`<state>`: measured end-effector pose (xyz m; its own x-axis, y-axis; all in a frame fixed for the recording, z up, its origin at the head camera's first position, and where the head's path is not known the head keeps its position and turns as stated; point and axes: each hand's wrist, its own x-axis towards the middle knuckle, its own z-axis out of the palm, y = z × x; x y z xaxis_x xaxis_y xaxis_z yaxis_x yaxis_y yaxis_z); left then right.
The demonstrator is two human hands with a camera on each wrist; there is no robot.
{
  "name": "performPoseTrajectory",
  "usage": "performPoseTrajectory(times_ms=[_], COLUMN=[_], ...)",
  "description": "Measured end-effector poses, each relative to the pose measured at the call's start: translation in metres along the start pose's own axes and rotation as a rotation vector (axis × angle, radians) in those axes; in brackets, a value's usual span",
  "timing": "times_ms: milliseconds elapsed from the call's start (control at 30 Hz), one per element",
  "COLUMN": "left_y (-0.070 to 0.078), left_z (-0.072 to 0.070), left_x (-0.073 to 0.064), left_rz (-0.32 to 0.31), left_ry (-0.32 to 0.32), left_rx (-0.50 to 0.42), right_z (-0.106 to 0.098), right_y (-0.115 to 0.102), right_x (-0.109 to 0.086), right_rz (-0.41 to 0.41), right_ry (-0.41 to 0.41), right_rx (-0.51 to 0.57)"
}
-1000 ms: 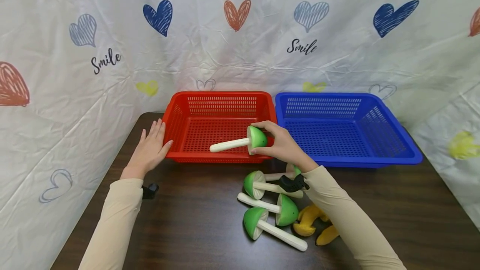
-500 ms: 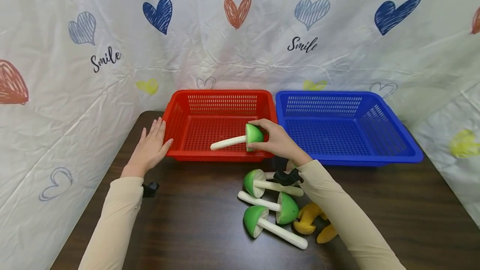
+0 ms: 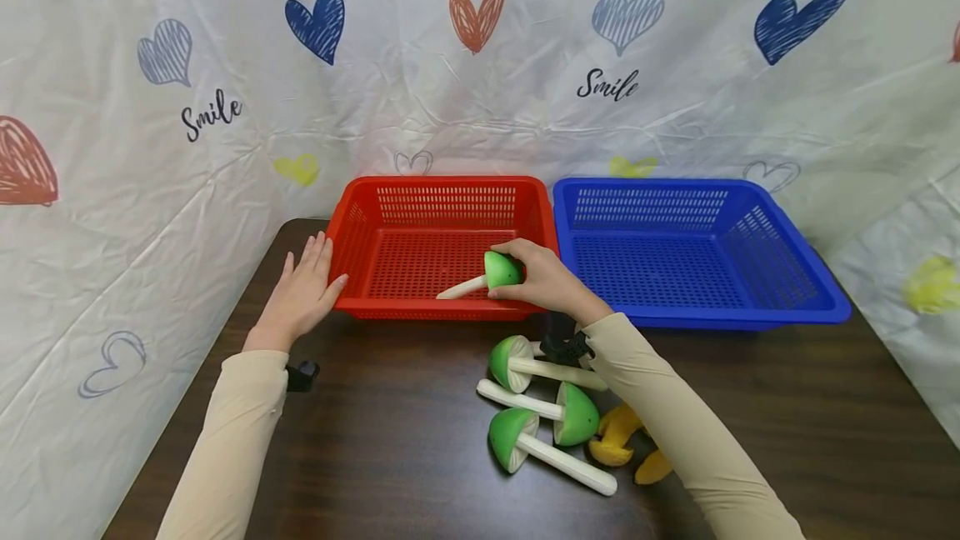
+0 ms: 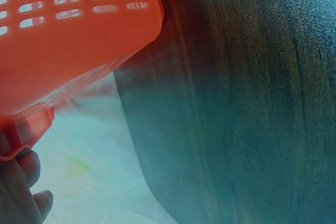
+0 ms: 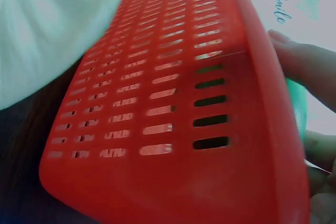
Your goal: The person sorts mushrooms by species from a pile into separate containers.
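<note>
By its green cap, my right hand (image 3: 543, 277) grips a toy mushroom (image 3: 502, 270) inside the red basket (image 3: 442, 311), near its front right corner. The white stem points left and slopes down, its tip partly behind the front rim. In the right wrist view the basket wall (image 5: 236, 182) hides most of the mushroom, and the fingers (image 5: 310, 72) show past the rim. My left hand (image 3: 296, 294) rests with straight fingers against the red basket's left rim. From the left wrist, some fingertips (image 4: 30, 166) show at the basket's edge.
A blue basket (image 3: 705, 319) stands right of the red one. Several green-capped mushrooms (image 3: 513, 440) lie on the dark table (image 3: 375, 440) in front. Yellow mushroom-like pieces (image 3: 617, 436) lie partly under the right forearm. A white patterned sheet (image 3: 525, 107) hangs behind.
My right hand has moved slightly left and lowered the mushroom into the red basket, its stem tip dropping behind the front rim. The left hand has stayed at the basket's left rim.
</note>
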<state>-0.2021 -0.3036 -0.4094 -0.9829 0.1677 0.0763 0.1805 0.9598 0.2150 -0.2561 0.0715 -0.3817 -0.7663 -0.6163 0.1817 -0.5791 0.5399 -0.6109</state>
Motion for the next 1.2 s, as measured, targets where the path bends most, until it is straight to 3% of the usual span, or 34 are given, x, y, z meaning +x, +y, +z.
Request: performPoseTrajectory(times_ms=[333,533,833,1200], left_y=[0.001,0.001,0.002,0.002], left_z=[-0.001,0.001,0.000,-0.002], left_x=[-0.001,0.000,-0.001,-0.002], left_rz=[-0.004,-0.007,-0.002,-0.003], left_ry=[-0.003,-0.003,-0.009,-0.020], left_rx=[0.003,0.000,-0.008,-0.010], right_z=[0.000,-0.004,-0.015,-0.023], right_y=[0.001,0.003,0.003,0.000], right_x=[-0.001,-0.004,-0.014,-0.034], right_rz=[-0.006,0.001,0.003,-0.044], right_ry=[-0.012,-0.002,0.040,0.094], right_rx=[-0.034,0.002,0.062,0.022])
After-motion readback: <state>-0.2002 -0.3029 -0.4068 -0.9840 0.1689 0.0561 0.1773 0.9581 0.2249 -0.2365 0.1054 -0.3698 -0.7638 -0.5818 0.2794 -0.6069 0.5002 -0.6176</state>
